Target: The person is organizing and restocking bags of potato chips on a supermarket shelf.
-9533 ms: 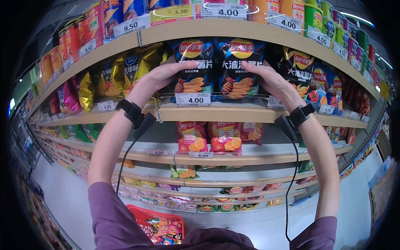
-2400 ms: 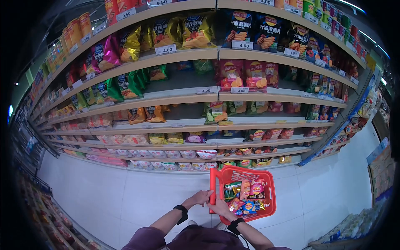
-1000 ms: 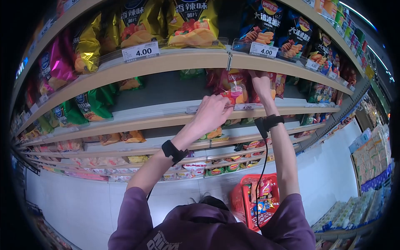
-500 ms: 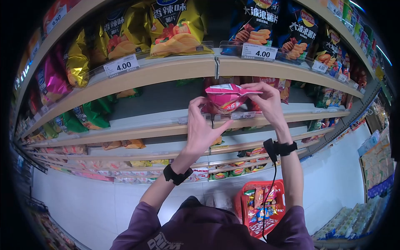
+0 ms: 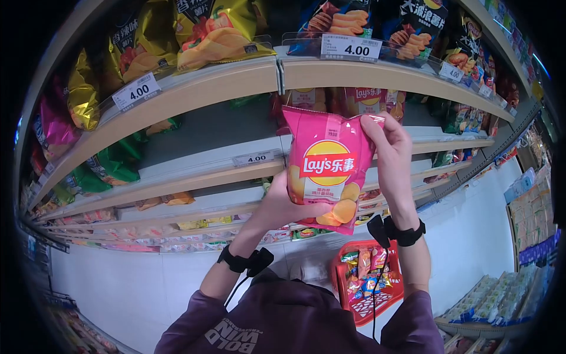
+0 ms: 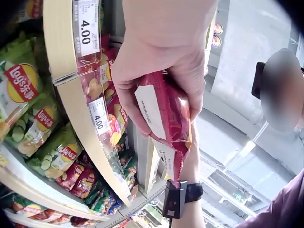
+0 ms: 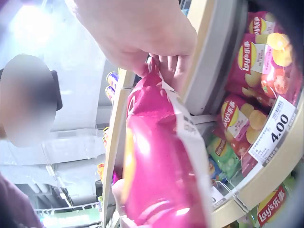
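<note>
A pink chip bag [image 5: 330,168] is held upright in front of the shelves, its printed front toward the head camera. The left hand [image 5: 280,203] grips its lower left side, thumb across the front. At the top right corner the right hand [image 5: 390,156] pinches the bag. The left wrist view has the left hand [image 6: 166,57] wrapped round the bag [image 6: 178,114], fingers on the white-labelled back. In the right wrist view the right hand [image 7: 142,38] pinches the crimped edge of the bag [image 7: 159,147].
Similar pink bags [image 5: 365,99] stand on the shelf behind. Yellow bags [image 5: 221,35] and dark blue bags [image 5: 339,22] fill the shelf above. A red basket [image 5: 368,312] with several snack bags stands on the floor below, right of the body.
The pink bag has come off the shelf toward the body and turned from lying tilted to front-facing. The left hand, earlier spread beside it, now grips it.
</note>
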Available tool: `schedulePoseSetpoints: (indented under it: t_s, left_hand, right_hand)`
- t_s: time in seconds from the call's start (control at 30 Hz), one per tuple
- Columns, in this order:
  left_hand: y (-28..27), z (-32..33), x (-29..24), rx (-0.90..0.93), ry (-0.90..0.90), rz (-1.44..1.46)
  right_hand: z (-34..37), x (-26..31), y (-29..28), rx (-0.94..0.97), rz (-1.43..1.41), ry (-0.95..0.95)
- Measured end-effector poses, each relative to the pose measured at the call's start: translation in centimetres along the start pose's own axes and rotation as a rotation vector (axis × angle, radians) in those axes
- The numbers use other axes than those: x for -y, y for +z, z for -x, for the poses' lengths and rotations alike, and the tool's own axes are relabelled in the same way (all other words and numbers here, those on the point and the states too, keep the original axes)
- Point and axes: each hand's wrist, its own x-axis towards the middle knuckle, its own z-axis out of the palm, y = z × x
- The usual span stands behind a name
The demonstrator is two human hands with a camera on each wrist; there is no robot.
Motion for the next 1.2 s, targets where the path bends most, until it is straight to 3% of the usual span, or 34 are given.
schedulePoseSetpoints:
  t_s: [0.1, 0.2, 0.33, 0.43, 0.53, 0.57, 0.63, 0.7, 0.83, 0.97, 1.03, 1.1, 1.2]
  left_hand:
    - [-0.4, -0.3, 0.7, 0.003, -0.075, -0.004]
    - [-0.6, -0.3, 0.6, -0.018, -0.129, 0.007]
    - [-0.7, -0.1, 1.7, 0.029, -0.057, -0.151]
    - [-0.7, 0.1, 2.1, -0.004, -0.07, -0.23]
    - [-1.0, -0.2, 1.7, -0.08, -0.107, -0.089]
    - [-1.0, -0.6, 0.9, -0.136, -0.146, 0.0]
    - [-1.3, -1.6, -1.0, -0.176, -0.21, 0.114]
    - [-1.5, -2.6, -2.8, -0.132, -0.121, 0.06]
    - [-3.1, -5.7, -3.2, -0.141, -0.077, -0.113]
    - [-5.2, -8.7, -4.1, -0.109, -0.042, -0.327]
    - [-6.5, -10.3, -4.2, -0.108, 0.08, -0.568]
    - [-7.0, -11.4, -4.2, -0.134, 0.008, -0.703]
    - [-7.2, -11.5, -2.8, -0.213, 0.034, -0.953]
  right_hand:
    - [0.3, -1.2, 0.5, -0.05, -0.083, 0.169]
    - [0.9, -2.6, 1.3, -0.034, 0.028, 0.094]
    - [-0.1, -3.5, -0.6, 0.071, 0.052, 0.232]
    - [-0.3, -2.5, -1.0, 0.042, 0.02, 0.387]
    - [0.9, -3.6, -0.2, 0.006, -0.118, 0.231]
    - [1.0, -5.5, -0.8, 0.126, -0.016, 0.159]
    - [1.5, -4.7, -0.2, 0.25, 0.005, 0.216]
    - [1.2, -3.5, 0.2, 0.317, 0.0, 0.305]
    - [-1.8, -4.5, 0.4, 0.285, -0.103, 0.15]
    - [-5.3, -6.6, 0.0, 0.264, 0.178, 0.188]
    - [-7.0, -7.5, -0.2, 0.242, 0.326, 0.077]
    - [-7.8, -7.8, 0.1, 0.243, 0.352, -0.002]
    - [-8.2, -8.4, -0.2, 0.3, 0.572, 0.138]
